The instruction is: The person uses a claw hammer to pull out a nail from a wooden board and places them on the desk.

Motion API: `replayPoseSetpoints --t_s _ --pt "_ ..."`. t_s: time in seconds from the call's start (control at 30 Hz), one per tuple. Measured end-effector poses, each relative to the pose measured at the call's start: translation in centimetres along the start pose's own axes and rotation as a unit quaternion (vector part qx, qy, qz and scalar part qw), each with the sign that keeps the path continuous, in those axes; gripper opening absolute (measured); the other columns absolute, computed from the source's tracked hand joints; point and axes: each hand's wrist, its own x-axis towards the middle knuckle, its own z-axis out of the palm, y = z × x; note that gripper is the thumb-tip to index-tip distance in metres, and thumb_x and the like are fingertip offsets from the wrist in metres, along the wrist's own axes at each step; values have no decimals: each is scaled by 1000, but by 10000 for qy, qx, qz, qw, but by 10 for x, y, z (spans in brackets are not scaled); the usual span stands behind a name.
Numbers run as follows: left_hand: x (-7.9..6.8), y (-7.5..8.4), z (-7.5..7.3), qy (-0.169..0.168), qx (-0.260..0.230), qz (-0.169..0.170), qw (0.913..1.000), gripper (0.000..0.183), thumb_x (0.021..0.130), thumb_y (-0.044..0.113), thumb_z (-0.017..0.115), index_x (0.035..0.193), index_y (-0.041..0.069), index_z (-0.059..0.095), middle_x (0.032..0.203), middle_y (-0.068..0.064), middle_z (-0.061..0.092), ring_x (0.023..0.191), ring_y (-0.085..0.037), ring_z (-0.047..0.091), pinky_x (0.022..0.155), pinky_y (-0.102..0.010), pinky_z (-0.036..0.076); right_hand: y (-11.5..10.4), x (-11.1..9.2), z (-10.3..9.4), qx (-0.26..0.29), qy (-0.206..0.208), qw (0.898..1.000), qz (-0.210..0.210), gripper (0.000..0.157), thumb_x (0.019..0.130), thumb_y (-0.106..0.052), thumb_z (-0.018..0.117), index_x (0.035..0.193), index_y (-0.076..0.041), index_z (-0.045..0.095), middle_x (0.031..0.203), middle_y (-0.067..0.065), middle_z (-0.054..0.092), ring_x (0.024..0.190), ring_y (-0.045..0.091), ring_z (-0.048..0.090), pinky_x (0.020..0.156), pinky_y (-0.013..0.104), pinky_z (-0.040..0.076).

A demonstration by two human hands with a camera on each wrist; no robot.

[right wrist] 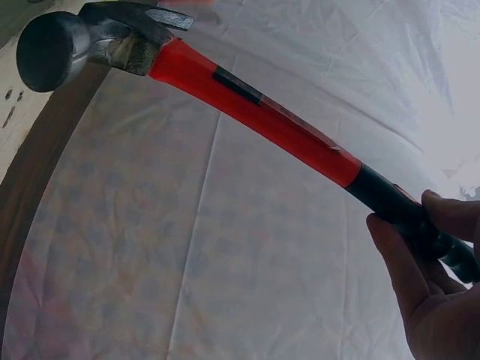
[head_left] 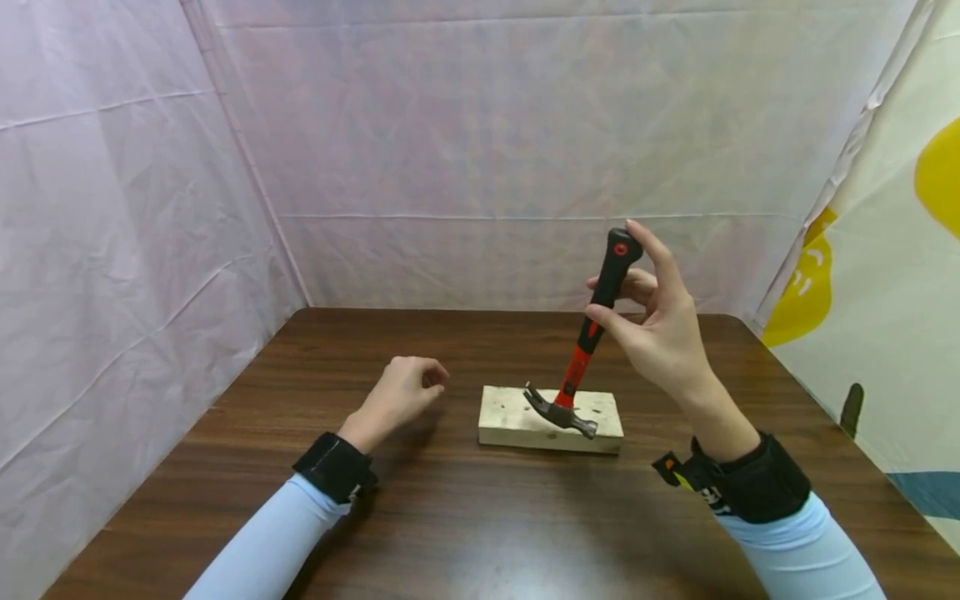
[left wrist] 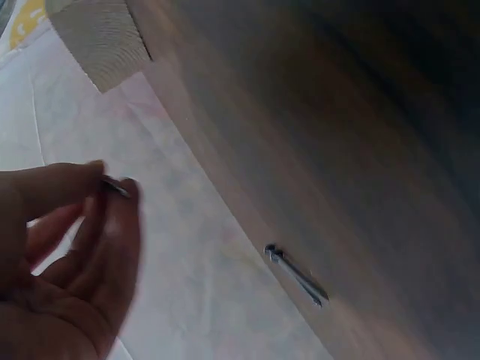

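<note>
My right hand (head_left: 670,337) holds a claw hammer (head_left: 576,367) by its black grip, thumb and fingers on either side. The hammer hangs head down, its steel head over a pale wooden block (head_left: 498,410) in the head view. Its red shaft and round striking face show closely in the right wrist view. To the left of the block, my left hand (head_left: 402,388) is above the table. Its thumb and finger pinch a small nail (left wrist: 117,187), mostly hidden by the fingertips. Several nails (left wrist: 297,276) lie together on the table in the left wrist view.
The brown wooden table (head_left: 435,533) carries the block, which has small dark marks on top. White cloth (head_left: 510,150) hangs behind and to the left. A sheet with yellow shapes (head_left: 806,292) hangs along the right side.
</note>
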Motion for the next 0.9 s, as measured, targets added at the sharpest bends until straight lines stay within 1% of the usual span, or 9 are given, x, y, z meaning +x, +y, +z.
replayPoseSetpoints --t_s 0.17,0.27,0.4,0.5,0.57,0.67,0.8,0.9 --pt "-3 -4 -2 -491 390 -236 9978 10 85 4 74 94 7 74 84 2 65 77 -14 64 67 -26 49 -1 0 1 -65 14 10000 51 98 77 25 69 155 -17 27 105 17 64 90 17 67 71 34 54" --pt "-5 -7 -4 -800 547 -338 9947 7 83 3 73 90 6 73 82 0 65 75 -16 63 65 -27 49 -7 1 2 -166 18 9998 64 98 77 26 68 155 -16 27 105 19 64 90 16 66 72 33 54" --pt "-7 -14 -6 -1042 742 -435 9908 8 80 1 73 84 7 71 78 0 63 73 -16 62 63 -28 48 -21 2 5 -225 -9 9997 36 95 77 27 67 154 -11 27 103 25 62 90 16 66 73 32 54" --pt "-8 -21 -6 -1182 819 -562 9880 10 79 1 74 82 9 70 77 2 62 73 -16 62 63 -28 48 -25 2 6 -208 -26 9998 14 93 78 26 67 154 -10 28 103 27 62 89 16 66 73 32 54" --pt "-9 -25 -7 -1302 832 -604 9861 11 78 1 76 82 10 70 76 2 61 72 -16 62 62 -28 48 -23 2 6 -224 -33 9997 21 93 78 26 67 154 -10 28 103 26 62 89 16 66 73 31 54" --pt "-10 -29 -9 -1467 814 -697 9834 12 79 1 79 82 10 70 78 0 62 72 -17 62 63 -28 48 -16 2 5 -271 -39 9996 47 95 78 26 67 154 -13 28 104 22 63 89 16 66 71 30 54" --pt "-10 -32 -13 -1536 880 -788 9810 13 80 2 79 84 10 70 80 -1 62 74 -18 62 64 -29 48 -1 2 3 -231 -39 9997 71 97 77 25 69 155 -15 27 105 19 64 90 15 66 70 29 54" --pt "-10 -36 -16 -1551 842 -871 9805 12 79 2 79 84 9 70 79 0 61 73 -18 61 62 -29 48 3 2 3 -206 -37 9998 75 97 77 26 69 155 -14 27 106 19 64 90 15 66 70 30 54"
